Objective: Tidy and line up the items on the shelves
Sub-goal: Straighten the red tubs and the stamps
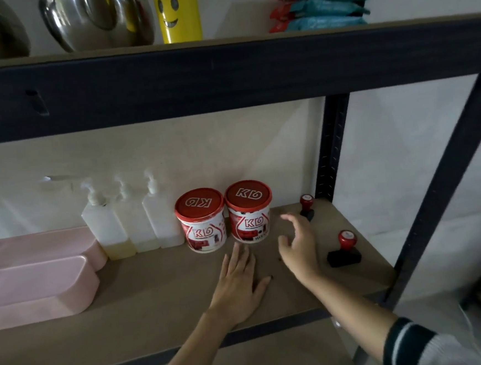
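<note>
Lower centre, the left hand [239,283] lies flat with straight fingers on the shelf board [156,298], just below two red-lidded tubs [224,216] standing side by side. Right of it, the right hand [297,245] hovers with fingers loosely spread, holding nothing, between the tubs and two red-handled stamps [344,249] at centre right.

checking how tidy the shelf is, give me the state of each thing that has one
left tub: upright, lid on, beside the right tub
right tub: upright, lid on
pump bottles: three upright in a row, nearly empty
far stamp: upright, at the back
near stamp: upright, apart from the far one
pink trays: two, lying side by side
left hand: flat on the shelf, holding nothing
right hand: open, holding nothing
</note>
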{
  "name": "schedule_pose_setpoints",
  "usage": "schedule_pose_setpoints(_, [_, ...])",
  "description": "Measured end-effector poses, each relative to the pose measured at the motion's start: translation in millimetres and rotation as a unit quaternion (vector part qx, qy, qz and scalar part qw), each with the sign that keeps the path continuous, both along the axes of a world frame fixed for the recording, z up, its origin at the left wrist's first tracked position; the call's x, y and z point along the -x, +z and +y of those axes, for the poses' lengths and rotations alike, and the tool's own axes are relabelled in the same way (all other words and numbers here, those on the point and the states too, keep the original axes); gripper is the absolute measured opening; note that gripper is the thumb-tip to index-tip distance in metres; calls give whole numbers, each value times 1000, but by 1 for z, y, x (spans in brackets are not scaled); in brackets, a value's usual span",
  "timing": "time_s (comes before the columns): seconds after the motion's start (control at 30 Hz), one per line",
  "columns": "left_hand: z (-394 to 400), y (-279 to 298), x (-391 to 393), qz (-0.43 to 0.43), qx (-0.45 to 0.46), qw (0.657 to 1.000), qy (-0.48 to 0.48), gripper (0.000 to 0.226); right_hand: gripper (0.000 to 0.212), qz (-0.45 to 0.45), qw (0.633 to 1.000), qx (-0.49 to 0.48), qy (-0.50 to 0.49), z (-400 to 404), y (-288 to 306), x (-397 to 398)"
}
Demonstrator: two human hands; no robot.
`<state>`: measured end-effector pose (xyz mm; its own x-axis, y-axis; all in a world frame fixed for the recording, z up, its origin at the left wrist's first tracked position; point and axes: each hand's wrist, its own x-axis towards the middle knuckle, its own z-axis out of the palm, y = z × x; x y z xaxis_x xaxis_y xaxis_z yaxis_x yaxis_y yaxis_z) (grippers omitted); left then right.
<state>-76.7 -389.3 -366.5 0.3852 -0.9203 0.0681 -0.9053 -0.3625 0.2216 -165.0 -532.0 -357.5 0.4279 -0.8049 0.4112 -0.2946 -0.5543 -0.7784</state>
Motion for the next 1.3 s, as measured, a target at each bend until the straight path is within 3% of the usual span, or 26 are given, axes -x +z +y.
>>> schedule_pose_setpoints(0.17, [-2, 0, -2, 8, -14, 1000, 2, 72, 47, -57, 979, -132, -143, -37, 19, -7])
schedule_pose_setpoints(0.37, [1, 0, -1, 25, 15, 1000, 3, 72, 41, 65, 975, -155, -145, -62, 11, -11])
schedule_pose_setpoints(0.47, [1, -1, -4, 35, 23, 999, 2, 73, 34, 145, 970, -136, -141, -72, 1, -14])
schedule_pose_setpoints(0.63, [0, -2, -6, 41, 32, 999, 4, 73, 53, 262, 950, -37, -163, -66, -4, -16])
schedule_pose_setpoints(0.9, [0, -1, -5, 46, 42, 998, 8, 73, 63, 271, 954, -7, -127, -59, -2, -29])
schedule_pose_setpoints(1.3, [-1, -1, -4, 53, 41, 998, 14, 73, 59, 261, 959, 31, -103, -61, -10, -35])
